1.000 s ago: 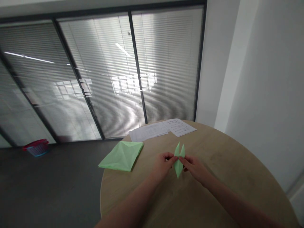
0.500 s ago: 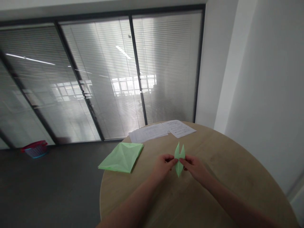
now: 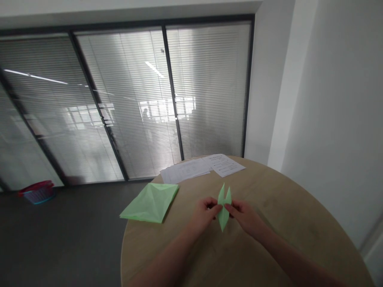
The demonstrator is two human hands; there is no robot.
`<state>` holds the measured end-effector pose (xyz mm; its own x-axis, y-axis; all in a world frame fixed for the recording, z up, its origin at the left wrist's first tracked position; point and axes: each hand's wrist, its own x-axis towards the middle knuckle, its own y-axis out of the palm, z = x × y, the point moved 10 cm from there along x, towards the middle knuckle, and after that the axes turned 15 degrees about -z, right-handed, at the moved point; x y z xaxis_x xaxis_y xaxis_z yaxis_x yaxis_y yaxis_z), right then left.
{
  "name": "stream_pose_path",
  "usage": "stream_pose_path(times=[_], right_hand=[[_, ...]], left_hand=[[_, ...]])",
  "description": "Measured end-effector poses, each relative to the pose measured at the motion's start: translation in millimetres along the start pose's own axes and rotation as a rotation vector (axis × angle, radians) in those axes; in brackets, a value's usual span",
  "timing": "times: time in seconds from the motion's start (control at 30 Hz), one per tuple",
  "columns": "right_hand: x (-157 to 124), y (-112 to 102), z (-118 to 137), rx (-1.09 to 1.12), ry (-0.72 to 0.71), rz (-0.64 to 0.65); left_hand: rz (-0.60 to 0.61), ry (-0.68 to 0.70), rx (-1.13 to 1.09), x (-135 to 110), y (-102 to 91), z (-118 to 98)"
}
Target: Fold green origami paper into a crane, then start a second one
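Paper piece (image 3: 223,219): a narrow, green, folded form, held upright in the picture between the left grip (image 3: 210,210) and the right grip (image 3: 240,213); whether it was rested on the surface (image 3: 278,207) or lifted just above it could not be told.
Outline: two slim points were shown at the far end, parted by a notch, and a single point was turned toward the wearer.
Left grip: closed on the left edge of the paper piece, the thumb laid on the near face and the fingers curled behind, partly hidden.
Right grip: closed on the right edge in much the same way, the thumb pressed to the near face and the fingers tucked behind.
Thumb tips: set close together near the middle of the paper piece, with a strip of green left between them; both ends were left projecting beyond the grips.
Green sheet (image 3: 152,201): larger, four-cornered and creased, laid to the left of the left grip, well apart from it, with one corner extended past the rim of the surface.
White papers (image 3: 185,169): spread and overlapped along the far edge; print was seen on the right-hand one, too small to be read.
Basket (image 3: 38,193): red-rimmed, placed on the dark floor (image 3: 74,231) near the glass partition (image 3: 143,139), which was backed by blinds.
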<state>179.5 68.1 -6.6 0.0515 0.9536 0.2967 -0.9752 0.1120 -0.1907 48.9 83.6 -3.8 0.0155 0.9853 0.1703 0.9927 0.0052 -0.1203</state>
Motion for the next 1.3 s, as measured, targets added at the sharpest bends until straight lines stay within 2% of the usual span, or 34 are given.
stream_pose_path(times=[0.23, 0.53, 0.73, 1.17, 1.3], right_hand=[[0, -3, 5, -0.086, -0.052, -0.020], [0, 5, -7, 0.081, 0.069, 0.039], [-4, 6, -5, 0.232, 0.159, 0.057], [-5, 8, -4, 0.218, 0.132, 0.073], [-5, 8, 0, 0.161, 0.093, 0.083]], left_hand=[[0.015, 0.074, 0.056, 4, 1.4, -1], [-0.008, 0.023, 0.064, 3, -2.2, -1], [0.054, -0.001, -0.007, 1, 7.0, 0], [0.035, -0.010, -0.031, 1, 1.7, -8], [-0.046, 0.010, -0.059, 4, -10.3, -15]])
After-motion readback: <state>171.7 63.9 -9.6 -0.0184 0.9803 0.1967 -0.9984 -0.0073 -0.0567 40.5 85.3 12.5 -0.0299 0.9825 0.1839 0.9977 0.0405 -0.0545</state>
